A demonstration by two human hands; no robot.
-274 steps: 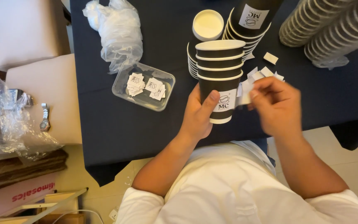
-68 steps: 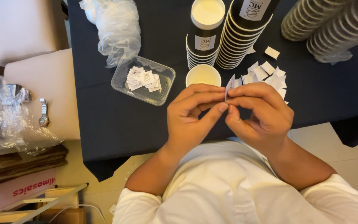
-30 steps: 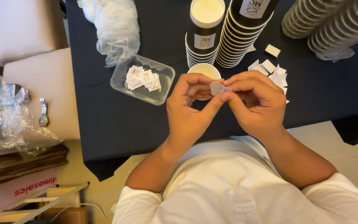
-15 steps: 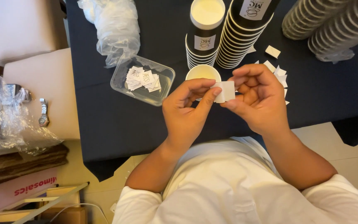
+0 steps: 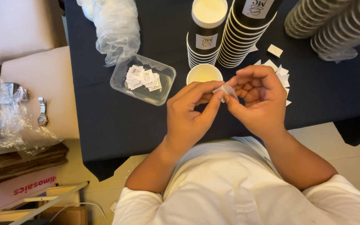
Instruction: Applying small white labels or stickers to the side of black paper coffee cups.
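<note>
Head view. The left hand (image 5: 188, 118) and right hand (image 5: 257, 102) meet above the near edge of the bench (image 5: 105, 121), which carries a dark cloth. Both hands pinch one small white sticker (image 5: 226, 89) between thumb and fingertips; each grip is clenched on the sticker. The sticker is held in the air, just near of a single open cup (image 5: 204, 73) that stands upright on the bench.

Far of that cup stands a stack (image 5: 206, 37) of black-and-white cups, with a second, tilted stack (image 5: 246, 33) touching it on the right. Two grey ribbed stacks (image 5: 334, 21) lie at the far right. Loose white slips (image 5: 281, 75) lie on the cloth, partly hidden behind the right hand.

Left of the cup sits a clear tray (image 5: 163, 89) holding more stickers (image 5: 142, 78). A crumpled clear bag (image 5: 115, 29) lies far of the tray, touching its far rim.

Left of the bench, a wristwatch (image 5: 42, 112) rests on a pale surface beside more crumpled plastic (image 5: 5, 121).
</note>
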